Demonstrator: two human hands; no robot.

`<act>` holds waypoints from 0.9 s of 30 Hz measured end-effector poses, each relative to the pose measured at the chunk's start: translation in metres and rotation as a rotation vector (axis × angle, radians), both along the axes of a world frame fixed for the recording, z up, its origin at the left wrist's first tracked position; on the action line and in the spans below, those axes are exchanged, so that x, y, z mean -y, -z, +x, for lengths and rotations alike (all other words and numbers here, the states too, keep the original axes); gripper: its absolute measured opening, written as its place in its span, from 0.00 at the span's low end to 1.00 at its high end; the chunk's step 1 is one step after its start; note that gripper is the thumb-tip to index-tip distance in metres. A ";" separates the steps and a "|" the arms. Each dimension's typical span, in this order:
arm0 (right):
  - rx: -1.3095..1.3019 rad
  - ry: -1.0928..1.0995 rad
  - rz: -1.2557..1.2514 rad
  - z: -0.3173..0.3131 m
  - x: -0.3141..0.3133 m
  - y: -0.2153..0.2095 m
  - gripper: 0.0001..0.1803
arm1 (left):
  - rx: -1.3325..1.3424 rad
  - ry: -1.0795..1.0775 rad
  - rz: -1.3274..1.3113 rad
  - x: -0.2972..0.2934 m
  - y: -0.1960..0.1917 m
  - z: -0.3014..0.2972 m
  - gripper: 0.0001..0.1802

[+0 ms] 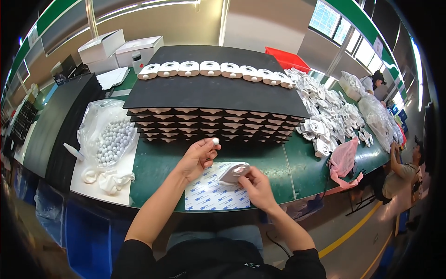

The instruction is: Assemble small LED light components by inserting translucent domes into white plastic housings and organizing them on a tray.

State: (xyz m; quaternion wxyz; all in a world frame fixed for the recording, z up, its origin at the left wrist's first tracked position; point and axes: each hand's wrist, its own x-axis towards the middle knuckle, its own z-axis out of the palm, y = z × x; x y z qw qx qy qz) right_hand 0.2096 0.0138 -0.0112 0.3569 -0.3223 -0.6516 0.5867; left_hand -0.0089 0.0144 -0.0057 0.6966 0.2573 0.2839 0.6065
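Over the blue-printed white sheet [216, 200] at the near edge of the green workbench [274, 162], I have one piece in hand and, as I judge it, unfinished: its ball is apart from it. My left hand [200, 158] pinches what looks like a small white ball [215, 141] between thumb and fingertip, the other fingers curled. My right hand [257, 186] has thumb and fingers closed on the right edge of a ring-holed plastic housing [232, 174], tilted just above the sheet.

Beyond, eight white housings [210, 69] stand in a row across the top black board [209, 95], each apparently with a ball at its near side; I count those as done. More pieces show between the black boards below [209, 124], seemingly finished layers. Plenty looks left: a large heap of loose housings [320, 102] to the right, and many balls in the clear plastic bag [88, 123] to the left.

The held housing looks pale, greyish in shadow, rounded at the right and narrowing leftward; blur hides its finer detail.
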 end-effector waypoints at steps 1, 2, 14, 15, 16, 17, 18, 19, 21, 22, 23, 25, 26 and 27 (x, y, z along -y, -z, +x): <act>-0.003 -0.004 -0.003 -0.005 -0.001 0.005 0.08 | -0.003 -0.004 -0.003 0.001 0.000 -0.001 0.09; 0.024 -0.011 0.020 -0.010 -0.004 0.009 0.08 | 0.010 -0.008 -0.003 0.001 0.000 -0.001 0.10; 0.251 0.050 0.333 -0.023 -0.001 0.012 0.05 | -0.003 -0.011 -0.003 0.003 -0.002 0.000 0.16; 0.229 0.061 0.336 -0.022 -0.002 0.014 0.05 | 0.010 -0.012 0.009 0.003 -0.001 -0.001 0.16; 0.208 0.072 0.340 -0.022 -0.002 0.014 0.05 | 0.009 -0.012 0.009 0.003 -0.001 -0.001 0.16; 0.208 0.073 0.340 -0.022 -0.001 0.013 0.05 | 0.018 -0.012 0.023 0.003 0.000 -0.001 0.17; 0.158 0.077 0.277 -0.022 0.001 0.011 0.05 | 0.027 -0.011 0.036 0.003 0.000 -0.001 0.17; 0.107 0.081 0.214 -0.022 0.002 0.010 0.05 | 0.026 -0.012 0.036 0.003 0.002 -0.002 0.17; 0.153 0.086 0.309 -0.022 0.002 0.010 0.05 | 0.003 -0.001 0.034 0.002 0.004 -0.002 0.17; 0.199 0.093 0.404 -0.022 0.002 0.010 0.05 | 0.002 0.000 0.034 0.002 0.004 -0.002 0.17; 0.198 0.093 0.404 -0.023 0.002 0.009 0.05 | 0.004 0.002 0.030 0.002 0.004 -0.003 0.17; 0.282 0.088 0.644 -0.026 0.006 0.003 0.07 | 0.006 0.006 0.026 0.002 0.003 -0.002 0.17; 0.268 0.079 0.650 -0.028 0.009 0.000 0.09 | -0.003 0.007 0.016 0.002 0.001 -0.002 0.17; 0.268 0.080 0.651 -0.028 0.009 0.001 0.09 | -0.012 0.008 0.005 0.002 0.000 -0.001 0.17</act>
